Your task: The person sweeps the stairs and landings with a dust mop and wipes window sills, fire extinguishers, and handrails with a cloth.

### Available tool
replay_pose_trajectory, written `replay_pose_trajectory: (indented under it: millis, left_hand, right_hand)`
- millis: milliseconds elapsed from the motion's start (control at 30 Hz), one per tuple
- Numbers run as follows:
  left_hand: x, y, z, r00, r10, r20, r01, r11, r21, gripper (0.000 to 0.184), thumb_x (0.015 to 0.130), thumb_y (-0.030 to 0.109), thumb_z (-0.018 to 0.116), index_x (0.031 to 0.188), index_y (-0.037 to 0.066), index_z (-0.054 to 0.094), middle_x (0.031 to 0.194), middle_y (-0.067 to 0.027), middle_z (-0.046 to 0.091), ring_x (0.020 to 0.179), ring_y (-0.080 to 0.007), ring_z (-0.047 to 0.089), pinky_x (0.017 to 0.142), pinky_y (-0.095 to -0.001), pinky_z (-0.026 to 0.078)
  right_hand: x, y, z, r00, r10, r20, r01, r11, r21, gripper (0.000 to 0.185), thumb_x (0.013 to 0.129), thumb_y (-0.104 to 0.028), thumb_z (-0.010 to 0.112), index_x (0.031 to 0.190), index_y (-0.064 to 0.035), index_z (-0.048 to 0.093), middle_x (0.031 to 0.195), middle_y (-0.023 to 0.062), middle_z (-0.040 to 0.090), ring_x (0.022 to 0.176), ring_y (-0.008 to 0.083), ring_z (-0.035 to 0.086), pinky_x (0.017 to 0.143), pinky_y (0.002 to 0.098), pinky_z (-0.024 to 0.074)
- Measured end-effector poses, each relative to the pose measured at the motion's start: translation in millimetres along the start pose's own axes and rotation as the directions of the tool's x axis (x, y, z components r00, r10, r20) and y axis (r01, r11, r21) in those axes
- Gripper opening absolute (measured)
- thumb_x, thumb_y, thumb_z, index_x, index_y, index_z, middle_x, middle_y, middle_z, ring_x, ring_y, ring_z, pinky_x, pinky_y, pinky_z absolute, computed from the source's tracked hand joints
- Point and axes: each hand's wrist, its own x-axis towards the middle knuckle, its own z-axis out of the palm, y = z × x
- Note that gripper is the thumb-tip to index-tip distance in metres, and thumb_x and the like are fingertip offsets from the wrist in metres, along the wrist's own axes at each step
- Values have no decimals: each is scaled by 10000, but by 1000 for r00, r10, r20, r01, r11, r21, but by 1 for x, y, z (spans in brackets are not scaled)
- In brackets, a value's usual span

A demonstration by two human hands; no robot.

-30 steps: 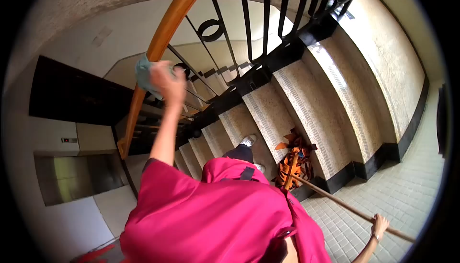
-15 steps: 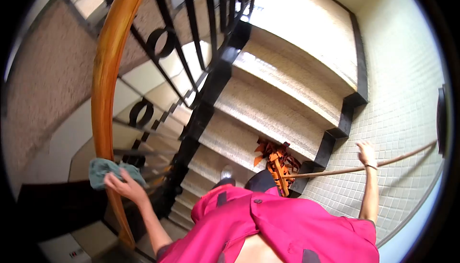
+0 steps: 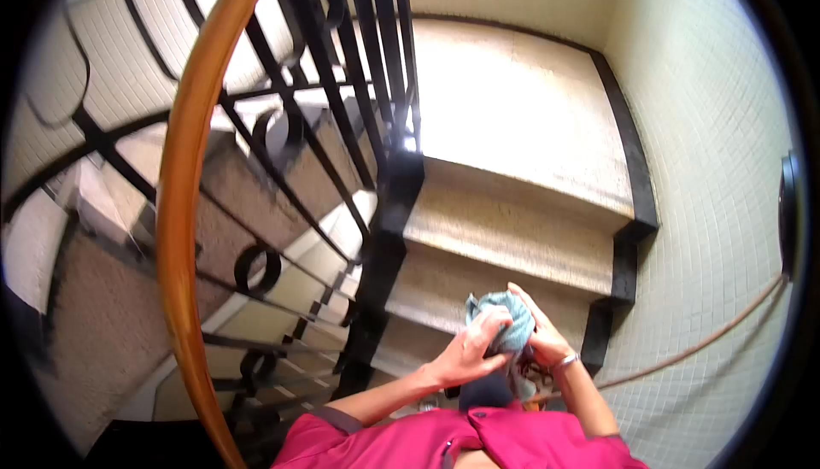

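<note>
A bunched blue-green cloth is held between both my hands, in front of my body above the steps. My left hand grips its left side with bent fingers. My right hand, with a band at the wrist, presses round its right side. Below the hands, an orange and dark bundle of fabric strips is mostly hidden by my right arm. From it a long thin wooden pole runs up to the right, against the wall.
At my left curves a wooden handrail on black metal balusters. Pale stone steps with black edging lead up to a landing. A tiled wall stands on the right, with a dark round object on it.
My left hand has left the handrail and brought the cloth to the middle. My right hand has come in from beside the wall and taken hold of it too. The view has shifted up the stairs.
</note>
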Motion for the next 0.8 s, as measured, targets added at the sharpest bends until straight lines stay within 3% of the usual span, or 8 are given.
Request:
replay_pose_trajectory:
  millis: [267,367,433,533,600,700,767,800]
  left_hand:
    - [110,48,-58,998,-33,50,29,996,82,437,721,92,685,1093,50,461,1175,-142,460,1114,-307,457,918,-368,393]
    - [130,56,-98,989,-121,-91,137,970,202,376,731,113,679,1050,50,490,1138,-142,478,1074,-301,479,897,-358,405]
    - [141,63,-132,967,-136,-213,197,934,297,327,707,82,675,995,51,521,1104,-135,498,1046,-288,497,887,-351,411]
    - [159,73,-195,922,-44,-385,213,888,408,238,693,29,652,901,48,536,1018,-127,535,968,-265,525,838,-338,426]
    - [168,88,-240,874,54,-482,235,822,518,207,689,-8,627,862,49,528,982,-123,546,922,-251,533,802,-325,431]
    - [181,132,-311,792,358,-494,221,586,779,198,693,-61,580,850,34,509,981,-128,540,905,-236,528,785,-316,430]
    - [190,159,-358,702,479,-526,288,485,826,204,736,-29,606,906,36,514,962,-137,548,881,-247,542,790,-337,438]
    - [199,167,-380,634,535,-559,275,519,809,210,757,-21,587,941,33,501,978,-140,539,900,-239,531,804,-332,428]
  right_hand:
    - [58,-115,-28,950,-203,-238,249,952,180,591,591,92,476,1166,-22,402,1113,90,528,1011,193,542,903,299,431]
    - [84,-182,-25,887,-427,-174,461,807,369,682,754,-146,622,1340,-87,278,1316,125,379,1181,222,431,959,368,401]
    - [114,-184,-60,960,-253,-121,266,689,674,548,900,-317,446,1361,-84,264,1370,105,357,1221,275,394,1037,423,302]
    - [183,-186,-75,970,-197,-140,240,705,667,568,872,-272,526,1337,-53,284,1339,112,390,1192,274,422,1014,422,340]
    - [234,-239,-25,939,-337,-72,341,876,340,660,724,-3,590,1310,-29,288,1165,132,474,1072,222,500,915,331,436]
    - [287,-290,45,907,-418,46,412,905,109,739,600,5,590,1293,-37,337,1156,127,489,1076,217,508,928,309,430]
    - [321,-324,90,770,-593,238,625,623,-470,744,568,-54,678,1256,-78,398,1200,122,484,1115,227,485,953,344,414]
    - [334,-341,118,737,-580,347,668,546,-505,739,565,-13,685,1247,-111,418,1215,133,483,1129,267,475,947,378,415]
